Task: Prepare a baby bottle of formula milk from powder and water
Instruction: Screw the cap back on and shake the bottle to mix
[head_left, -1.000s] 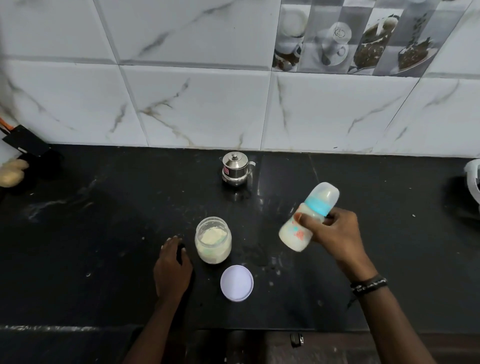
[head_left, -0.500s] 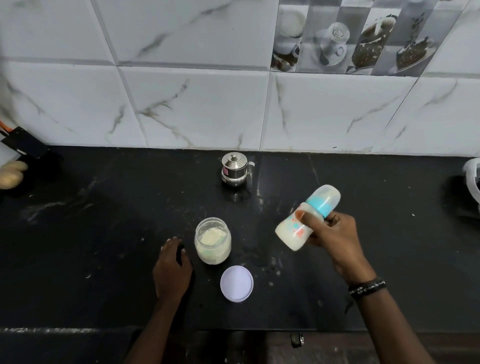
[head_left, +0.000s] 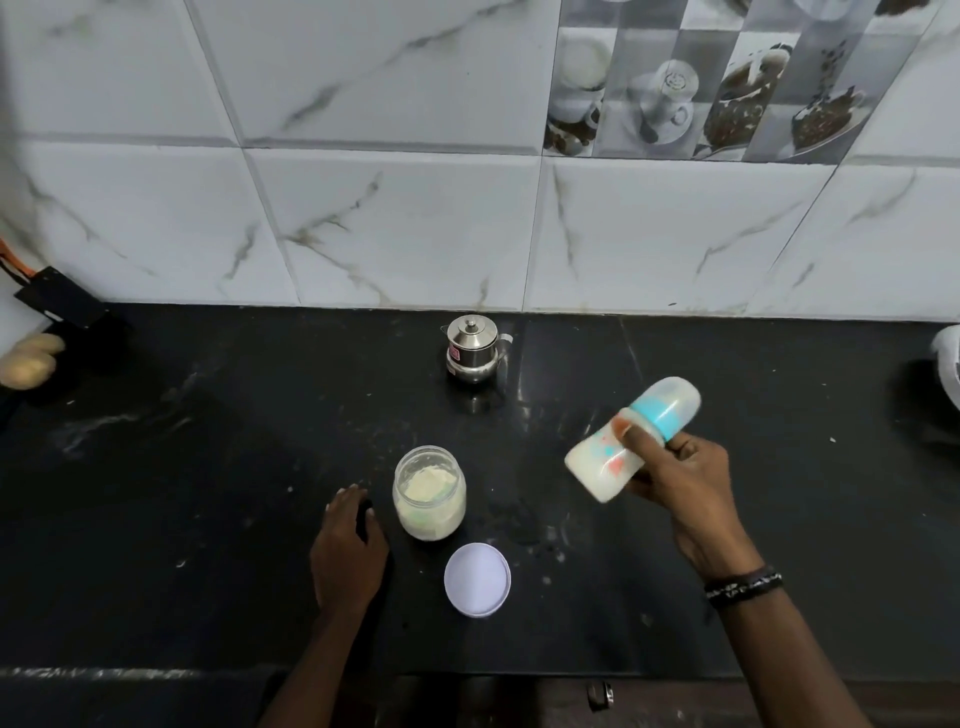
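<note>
Above the black counter (head_left: 156, 519), the right hand (head_left: 685, 483) grips the capped baby bottle (head_left: 631, 439) of milky liquid, tilted cap-up to the right, while the left hand (head_left: 349, 553) rests flat with relaxed fingers beside the open powder jar (head_left: 429, 492), its lid (head_left: 477, 579) nearby.

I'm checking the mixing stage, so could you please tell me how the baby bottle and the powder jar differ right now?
The baby bottle is capped and tilted in the air, gripped by the right hand; the powder jar stands upright and open on the counter, its lid lying beside it. The bottle holds milky liquid, the jar dry powder. Both are see-through containers.
</note>
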